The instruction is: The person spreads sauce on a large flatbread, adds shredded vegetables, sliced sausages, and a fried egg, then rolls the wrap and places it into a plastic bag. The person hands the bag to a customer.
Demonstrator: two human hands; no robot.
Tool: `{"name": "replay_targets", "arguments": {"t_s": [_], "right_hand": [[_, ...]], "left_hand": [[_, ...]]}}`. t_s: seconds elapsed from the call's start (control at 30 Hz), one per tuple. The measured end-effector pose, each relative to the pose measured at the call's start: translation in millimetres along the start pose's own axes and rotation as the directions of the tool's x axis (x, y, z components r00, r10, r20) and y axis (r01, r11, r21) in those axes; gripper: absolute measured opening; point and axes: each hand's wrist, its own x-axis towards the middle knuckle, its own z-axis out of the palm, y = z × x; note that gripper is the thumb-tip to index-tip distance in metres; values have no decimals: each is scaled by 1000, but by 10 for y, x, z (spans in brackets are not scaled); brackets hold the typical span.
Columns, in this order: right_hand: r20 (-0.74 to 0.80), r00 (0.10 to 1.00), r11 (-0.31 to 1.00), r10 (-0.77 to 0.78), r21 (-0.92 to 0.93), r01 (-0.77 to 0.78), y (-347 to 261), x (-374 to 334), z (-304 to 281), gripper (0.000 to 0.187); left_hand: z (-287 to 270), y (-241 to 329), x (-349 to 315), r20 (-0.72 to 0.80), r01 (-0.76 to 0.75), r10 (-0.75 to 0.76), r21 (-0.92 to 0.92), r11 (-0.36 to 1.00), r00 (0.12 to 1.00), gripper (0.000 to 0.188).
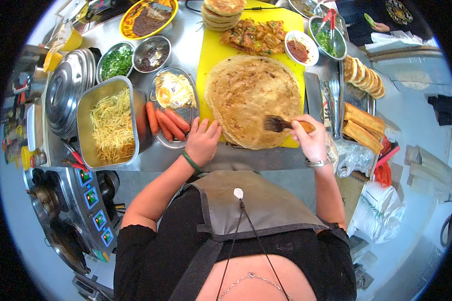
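Note:
A large round flatbread [251, 93] lies on the yellow cutting board [213, 45], with brown sauce smeared over its surface. My right hand [309, 138] is closed round the wooden handle of a brush [278, 124], whose dark bristles touch the flatbread near its lower right. My left hand [203, 138] rests with fingers stretched out at the board's left edge, beside the flatbread. Next to it stands an oval metal plate [193, 95] bearing fried eggs [173, 90] and several red sausages [171, 124]. A bowl of red sauce [299, 48] stands at the board's upper right.
A deep metal pan of shredded vegetables [113, 125] and bowls of chopped greens [116, 61] and dark sauce [150, 54] stand left. Fried pieces [253, 36] and stacked flatbreads [222, 14] occupy the board's far end. At right, a tray holds round cakes [364, 76] and fried dough sticks [364, 128].

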Motion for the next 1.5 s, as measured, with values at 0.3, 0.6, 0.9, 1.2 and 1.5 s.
{"name": "replay_targets", "arguments": {"t_s": [0.3, 0.6, 0.9, 1.2, 1.5], "right_hand": [[164, 952, 964, -258, -15, 264, -541, 892, 1061, 17], [184, 833, 851, -522, 54, 522, -1245, 1832, 2526, 36], [65, 922, 741, -382, -574, 348, 211, 722, 348, 25], [-338, 938, 173, -73, -931, -322, 1616, 597, -1232, 38], [-115, 993, 865, 27, -495, -81, 1336, 783, -1620, 17]], "left_hand": [[28, 35, -29, -55, 21, -21, 13, 1000, 998, 38], [15, 78, 42, -18, 31, -31, 11, 999, 999, 38], [-19, 57, 49, 19, 14, -13, -49, 999, 1000, 41], [-83, 180, 144, 51, 50, -48, -22, 999, 998, 38], [-99, 286, 9, -35, 175, -176, -30, 984, 984, 37]]}}
